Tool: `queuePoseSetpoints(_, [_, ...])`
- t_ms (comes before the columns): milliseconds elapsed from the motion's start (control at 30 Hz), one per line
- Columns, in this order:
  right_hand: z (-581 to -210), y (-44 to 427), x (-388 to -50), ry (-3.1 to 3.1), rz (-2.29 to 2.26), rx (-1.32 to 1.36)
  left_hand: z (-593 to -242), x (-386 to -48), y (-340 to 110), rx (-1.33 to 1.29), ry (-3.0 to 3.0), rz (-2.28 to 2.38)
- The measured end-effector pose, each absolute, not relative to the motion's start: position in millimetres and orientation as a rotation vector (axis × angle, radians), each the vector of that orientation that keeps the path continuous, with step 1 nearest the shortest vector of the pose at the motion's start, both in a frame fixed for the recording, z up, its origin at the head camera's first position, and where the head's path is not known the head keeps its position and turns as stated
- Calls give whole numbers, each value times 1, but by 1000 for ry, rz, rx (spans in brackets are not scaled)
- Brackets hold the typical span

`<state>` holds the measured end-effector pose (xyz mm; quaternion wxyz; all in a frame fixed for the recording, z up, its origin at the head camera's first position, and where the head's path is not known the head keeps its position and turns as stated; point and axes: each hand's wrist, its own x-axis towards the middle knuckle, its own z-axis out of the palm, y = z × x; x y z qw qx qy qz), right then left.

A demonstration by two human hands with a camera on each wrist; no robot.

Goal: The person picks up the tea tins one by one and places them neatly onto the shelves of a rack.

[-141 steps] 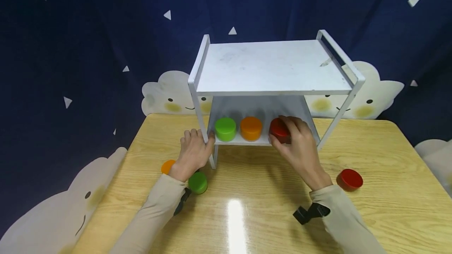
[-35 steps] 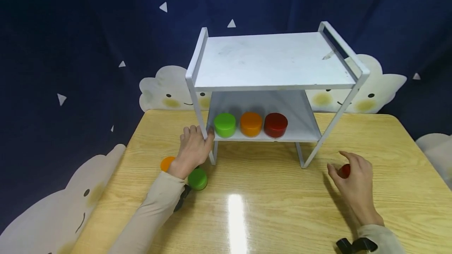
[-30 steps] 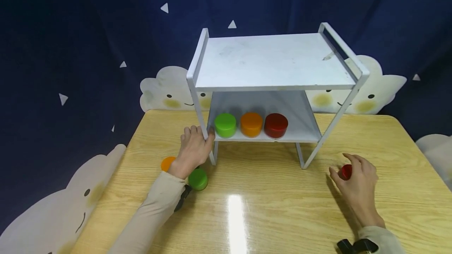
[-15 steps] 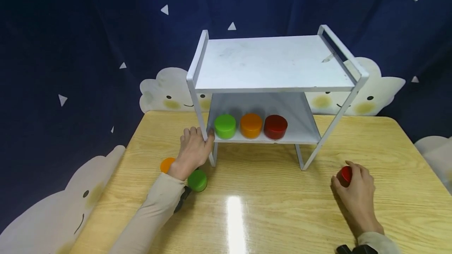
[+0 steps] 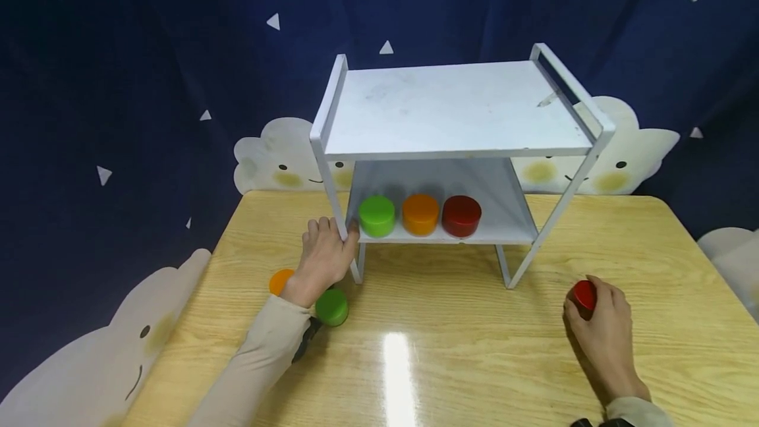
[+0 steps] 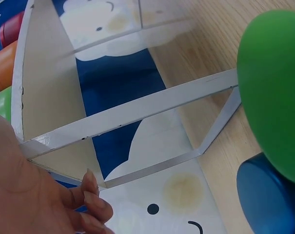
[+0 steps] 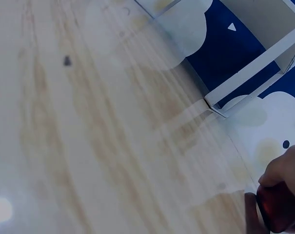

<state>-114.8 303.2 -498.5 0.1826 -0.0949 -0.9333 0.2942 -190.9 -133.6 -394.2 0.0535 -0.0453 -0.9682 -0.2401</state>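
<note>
Gripped red block (image 5: 585, 296) with right hand (image 5: 607, 338) — out toward right edge of worktop (image 5: 474, 348). Held rack (image 5: 456, 111) with left hand (image 5: 325, 254) at front-left corner of lower tier (image 5: 504, 230) — saw green block (image 5: 377, 217), orange block (image 5: 420, 215), dark red block (image 5: 461, 217) set left to right along its front edge.

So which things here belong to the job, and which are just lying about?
In the job, apparently:
right hand, held red cylinder
left hand, gripping shelf
shelved green cylinder, shelved orange cylinder, shelved red cylinder

Lying about, perhaps awaiting use:
loose green cylinder, loose orange cylinder, loose blue cylinder
</note>
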Motion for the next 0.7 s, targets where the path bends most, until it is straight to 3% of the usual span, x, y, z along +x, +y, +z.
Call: queuePoseSetpoints(700, [-473, 284, -114, -2568, 823, -78, -394, -190, -134, -144, -2939, -723])
